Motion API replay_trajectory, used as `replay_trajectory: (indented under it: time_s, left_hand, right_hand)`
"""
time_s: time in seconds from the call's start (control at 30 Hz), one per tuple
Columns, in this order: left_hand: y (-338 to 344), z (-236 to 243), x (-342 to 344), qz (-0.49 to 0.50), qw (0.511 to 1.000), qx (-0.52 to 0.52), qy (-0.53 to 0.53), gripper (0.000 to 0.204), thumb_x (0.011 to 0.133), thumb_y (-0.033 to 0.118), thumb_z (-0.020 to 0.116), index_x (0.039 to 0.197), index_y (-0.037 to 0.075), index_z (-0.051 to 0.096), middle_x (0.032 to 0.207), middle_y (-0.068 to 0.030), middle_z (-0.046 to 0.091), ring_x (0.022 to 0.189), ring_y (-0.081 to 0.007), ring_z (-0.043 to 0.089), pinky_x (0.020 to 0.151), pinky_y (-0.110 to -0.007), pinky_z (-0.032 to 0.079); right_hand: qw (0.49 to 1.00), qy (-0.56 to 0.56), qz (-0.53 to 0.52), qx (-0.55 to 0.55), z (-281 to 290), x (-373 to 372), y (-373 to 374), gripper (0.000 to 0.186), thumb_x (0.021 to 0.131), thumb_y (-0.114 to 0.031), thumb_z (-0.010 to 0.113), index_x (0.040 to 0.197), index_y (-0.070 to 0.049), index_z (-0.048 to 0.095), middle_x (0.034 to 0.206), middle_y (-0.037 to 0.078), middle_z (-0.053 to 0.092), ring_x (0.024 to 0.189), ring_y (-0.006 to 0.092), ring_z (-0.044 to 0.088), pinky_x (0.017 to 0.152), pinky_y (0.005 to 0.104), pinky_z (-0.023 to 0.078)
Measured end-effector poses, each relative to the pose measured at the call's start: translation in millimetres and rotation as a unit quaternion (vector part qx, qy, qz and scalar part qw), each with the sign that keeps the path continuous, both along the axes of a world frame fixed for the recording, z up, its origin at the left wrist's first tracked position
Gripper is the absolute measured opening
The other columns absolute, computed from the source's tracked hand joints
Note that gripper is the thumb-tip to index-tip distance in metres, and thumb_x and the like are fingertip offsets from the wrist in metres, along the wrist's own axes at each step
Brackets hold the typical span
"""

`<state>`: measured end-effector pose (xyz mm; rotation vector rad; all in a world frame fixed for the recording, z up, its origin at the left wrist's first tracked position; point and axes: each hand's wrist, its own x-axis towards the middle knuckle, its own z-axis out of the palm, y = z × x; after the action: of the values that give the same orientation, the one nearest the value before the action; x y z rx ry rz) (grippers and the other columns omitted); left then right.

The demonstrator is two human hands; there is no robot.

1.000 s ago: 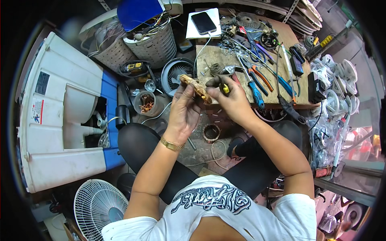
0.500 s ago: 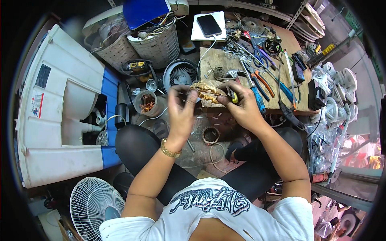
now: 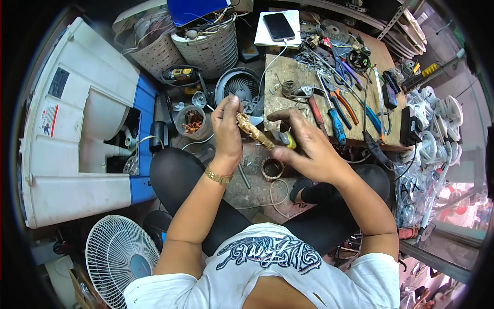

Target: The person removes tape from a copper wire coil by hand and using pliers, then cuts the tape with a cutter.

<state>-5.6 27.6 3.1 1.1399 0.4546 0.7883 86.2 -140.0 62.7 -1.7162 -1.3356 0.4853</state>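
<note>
I sit cross-legged on the floor. My left hand [image 3: 227, 129] pinches the upper end of a long bundle of copper wire [image 3: 253, 132], held slanting between both hands. My right hand [image 3: 301, 147] grips the lower end of that bundle together with a small yellow-handled tool [image 3: 286, 139]. A gold bracelet [image 3: 217, 176] circles my left wrist. Both hands hover above the floor, in front of a low wooden board.
The wooden board [image 3: 288, 82] holds pliers, screwdrivers and a phone [image 3: 278, 26] on a white box. A cup of copper scrap [image 3: 193, 122], a grey fan part [image 3: 239, 85], baskets, a white and blue appliance shell [image 3: 77, 129] and a fan grille [image 3: 121, 255] surround me. A small wire ring [image 3: 271, 169] lies on the floor.
Both hands have come down and nearer to me with the copper bundle, which now slants down to the right. My left hand has shifted to its upper end.
</note>
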Motion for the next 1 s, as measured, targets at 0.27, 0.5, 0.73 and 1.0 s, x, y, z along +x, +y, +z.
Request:
replay_trajectory:
  time_s: [0.27,0.5,0.73,1.0]
  left_hand:
    - [-1.7,0.6,4.9,-0.02,0.994,0.1,-0.031,0.05,0.101,0.036,0.038,0.06,0.009,0.035,0.06,-0.0011,0.036,0.058,-0.0115,0.035,0.057,-0.028,0.03]
    - [-6.3,18.6,6.0,-0.043,0.989,0.14,-0.012,0.053,0.102,0.035,0.035,0.056,0.008,0.032,0.056,0.0,0.032,0.054,-0.0099,0.027,0.053,-0.03,0.021]
    - [-5.1,14.3,4.0,-0.012,0.986,0.158,-0.043,0.05,0.103,0.031,0.038,0.062,0.003,0.042,0.058,0.0001,0.039,0.055,-0.0084,0.033,0.052,-0.028,0.025]
    - [-6.1,13.9,4.8,0.065,0.967,0.214,-0.122,0.045,0.103,0.025,0.039,0.063,0.002,0.043,0.06,-0.0009,0.039,0.057,-0.0092,0.034,0.052,-0.029,0.025]
  right_hand:
    - [0.997,-0.057,0.054,-0.008,-9.3,-11.8,6.2,0.042,0.094,-0.026,0.057,0.128,-0.005,0.045,0.1,0.02,0.064,0.088,0.039,0.064,0.077,0.044,0.05]
    - [0.989,-0.124,0.063,-0.041,-5.1,-11.4,5.3,0.039,0.09,-0.025,0.061,0.12,-0.004,0.05,0.096,0.019,0.065,0.085,0.0379,0.064,0.07,0.0455,0.049]
    - [0.992,-0.123,0.022,-0.021,-8.8,-21.4,6.5,0.036,0.091,-0.025,0.06,0.12,-0.005,0.051,0.102,0.015,0.064,0.085,0.0369,0.064,0.069,0.0456,0.05]
    - [0.999,-0.035,-0.021,-0.011,-9.7,-34.0,10.4,0.033,0.093,-0.025,0.057,0.12,-0.009,0.052,0.106,0.015,0.06,0.084,0.0387,0.063,0.069,0.0466,0.051]
